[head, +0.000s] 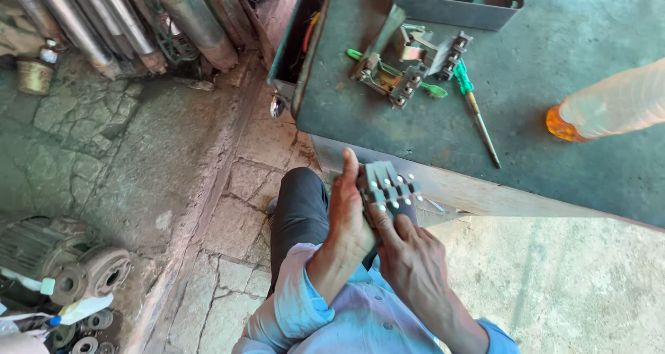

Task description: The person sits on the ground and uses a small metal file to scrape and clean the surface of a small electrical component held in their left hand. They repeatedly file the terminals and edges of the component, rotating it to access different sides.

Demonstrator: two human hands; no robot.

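Currently both hands are gripping a grey terminal block (389,190) with silver screws, held just off the near edge of the green surface (554,104) — left hand (348,219) is wrapping its side, right hand (409,257) is cupping it underneath. Similar contact parts (409,66) and a green-handled screwdriver (476,111) are lying on the surface, well apart.

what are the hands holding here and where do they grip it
Both hands hold one grey metal part with shiny screw heads. The left hand clasps its left edge; the right hand supports its lower end from beneath, thumb on its face.
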